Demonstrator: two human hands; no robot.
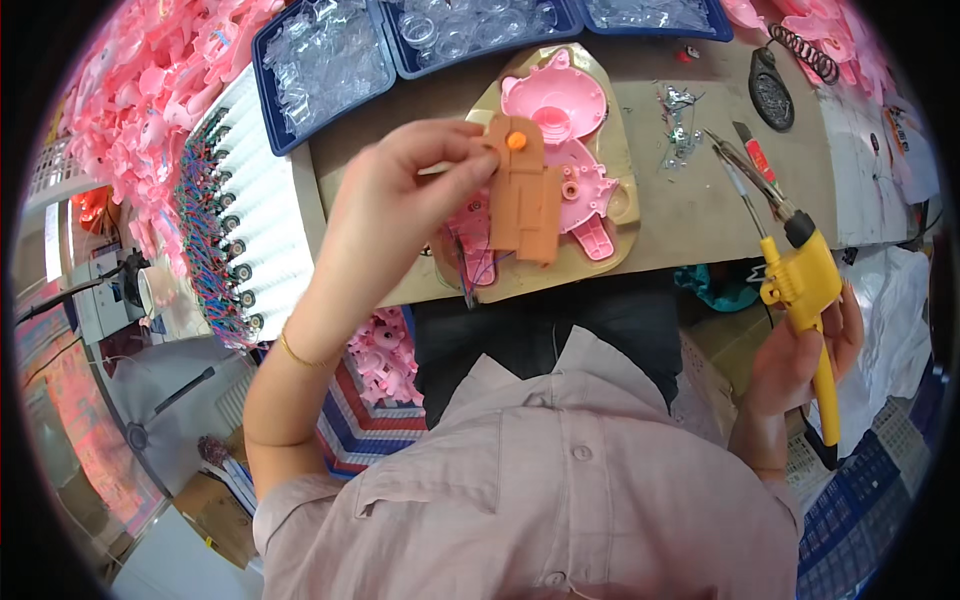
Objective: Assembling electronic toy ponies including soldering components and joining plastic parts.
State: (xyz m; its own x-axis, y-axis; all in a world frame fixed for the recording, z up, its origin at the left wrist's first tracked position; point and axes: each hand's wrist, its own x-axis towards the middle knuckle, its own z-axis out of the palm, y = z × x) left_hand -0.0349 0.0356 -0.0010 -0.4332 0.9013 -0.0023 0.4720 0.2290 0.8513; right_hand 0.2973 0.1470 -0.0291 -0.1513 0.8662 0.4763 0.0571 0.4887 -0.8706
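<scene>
while your bench (710, 215) is crowded, both hands are full

blue trays (490, 57) line its far side. before you, a tan fixture (617, 150) bears pink shells (555, 100). your right hand (790, 365), out to the side, grips a yellow soldering gun (805, 275); your left hand (410, 185), forearm stretched forward, pinches a brown plastic piece (525, 205) over the shells, partly blocking them.

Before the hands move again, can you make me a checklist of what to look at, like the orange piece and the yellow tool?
1. Left hand gripping the orange piece: ok, pinched at its upper left edge.
2. Right hand on the handle of the yellow soldering tool: ok.
3. Tool's metal end apart from the left hand: ok, off to the right.
4. Pink shell fully in sight: not ok, the orange piece hides part.
5. Metal end cool: cannot tell.
</scene>
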